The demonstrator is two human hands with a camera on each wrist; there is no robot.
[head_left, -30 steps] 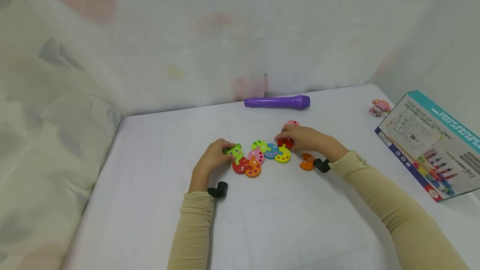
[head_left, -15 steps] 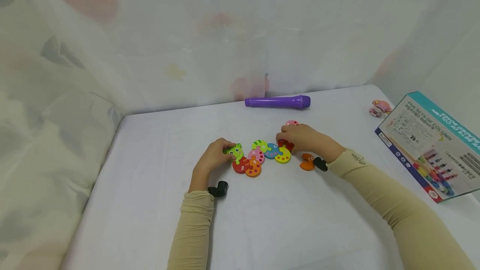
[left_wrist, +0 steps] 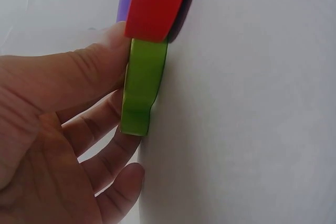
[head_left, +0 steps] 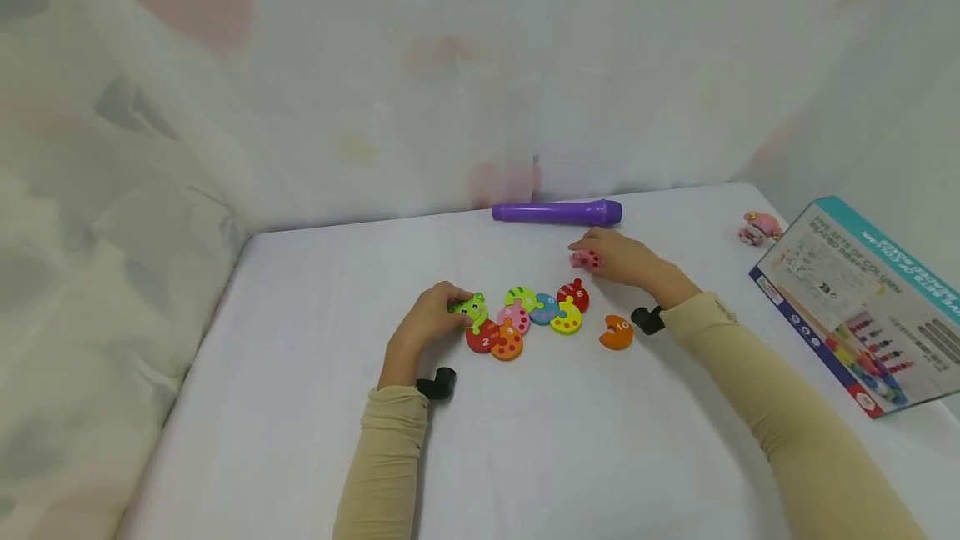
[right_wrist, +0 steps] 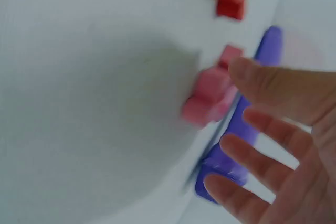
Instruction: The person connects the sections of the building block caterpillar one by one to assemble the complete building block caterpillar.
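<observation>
A row of joined caterpillar puzzle pieces lies on the white table. At its left end is the green head piece (head_left: 471, 311), which my left hand (head_left: 431, 315) pinches at the edge, thumb on one side. The chain passes a red piece marked 2 (head_left: 482, 336) and several coloured pieces, ending at the right in a red piece marked 8 (head_left: 573, 296). Behind that end, my right hand (head_left: 618, 258) pinches a spotted pink piece (right_wrist: 210, 90) with the thumb; the index finger is mostly hidden. A loose orange piece marked 10 (head_left: 617, 332) lies below the right hand.
A purple toy microphone (head_left: 557, 212) lies along the table's back edge. At the right stand a small pink figurine (head_left: 761, 227) and a large printed box (head_left: 855, 307). Fabric hangs behind the table.
My right hand has left the red piece marked 8, which is now uncovered, and moved back to take hold of the pink piece. The left hand stays on the green head.
</observation>
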